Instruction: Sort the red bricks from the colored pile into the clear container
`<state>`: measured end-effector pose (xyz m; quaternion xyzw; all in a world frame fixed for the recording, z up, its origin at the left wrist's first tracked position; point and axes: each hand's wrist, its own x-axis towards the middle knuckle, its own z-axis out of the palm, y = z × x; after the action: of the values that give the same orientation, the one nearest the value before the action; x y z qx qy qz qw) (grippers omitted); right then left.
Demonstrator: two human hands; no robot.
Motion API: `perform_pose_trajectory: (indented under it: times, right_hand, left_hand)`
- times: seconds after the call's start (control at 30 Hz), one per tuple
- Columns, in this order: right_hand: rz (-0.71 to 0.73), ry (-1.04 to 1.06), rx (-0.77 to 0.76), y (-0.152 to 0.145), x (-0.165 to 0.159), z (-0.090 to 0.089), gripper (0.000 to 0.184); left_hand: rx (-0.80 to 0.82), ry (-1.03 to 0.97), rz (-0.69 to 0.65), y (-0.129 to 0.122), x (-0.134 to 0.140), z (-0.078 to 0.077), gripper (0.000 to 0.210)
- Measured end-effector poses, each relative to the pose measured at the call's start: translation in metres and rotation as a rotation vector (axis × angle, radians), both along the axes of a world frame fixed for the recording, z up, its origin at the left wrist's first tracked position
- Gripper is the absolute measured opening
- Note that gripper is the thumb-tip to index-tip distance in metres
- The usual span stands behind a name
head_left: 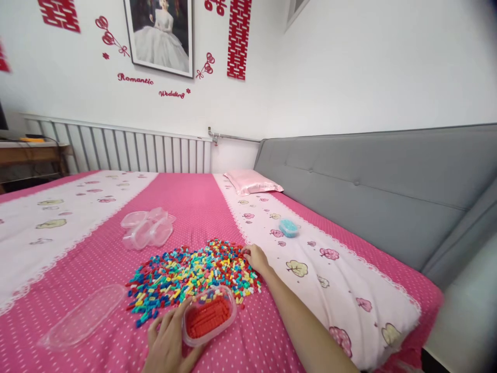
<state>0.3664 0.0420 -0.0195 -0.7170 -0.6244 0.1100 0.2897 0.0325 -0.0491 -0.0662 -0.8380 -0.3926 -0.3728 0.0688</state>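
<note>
A broad pile of small plastic building bricks (194, 272) in mixed colours lies on the bed. My left hand (170, 336) grips the left side of a clear plastic container (229, 324) at the pile's near edge. Inside it are red bricks (208, 317), many of them packed in rows. My right hand (256, 258) reaches to the pile's right edge, fingers bent together at the bricks. Whatever is between those fingertips is too small to make out.
Left of the pile lies a long clear plastic lid (83, 318). Several clear containers (149, 228) are grouped behind it. A container of light blue pieces (288, 228) sits on the right, nearer the grey headboard (368, 191). A pink pillow (252, 182) lies at the back.
</note>
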Motion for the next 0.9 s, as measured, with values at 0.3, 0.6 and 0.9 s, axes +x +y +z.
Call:
perform_pose_trajectory:
  times: [0.3,0.6,0.9]
  right_hand:
    - [-0.033,0.179,0.039,-0.008,0.002,0.002,0.030]
    - [0.052,0.435,0.118,-0.017,-0.019,0.033,0.026]
    - [0.264,0.433,0.115,-0.099,-0.089,0.070,0.012]
  left_hand:
    - [-0.013,-0.042,0.000,0.001,0.000,-0.006,0.058]
    - [-0.017,-0.056,-0.035,-0.003,0.001,0.001,0.062]
    - [-0.116,-0.055,-0.051,-0.017,0.005,0.012,0.069]
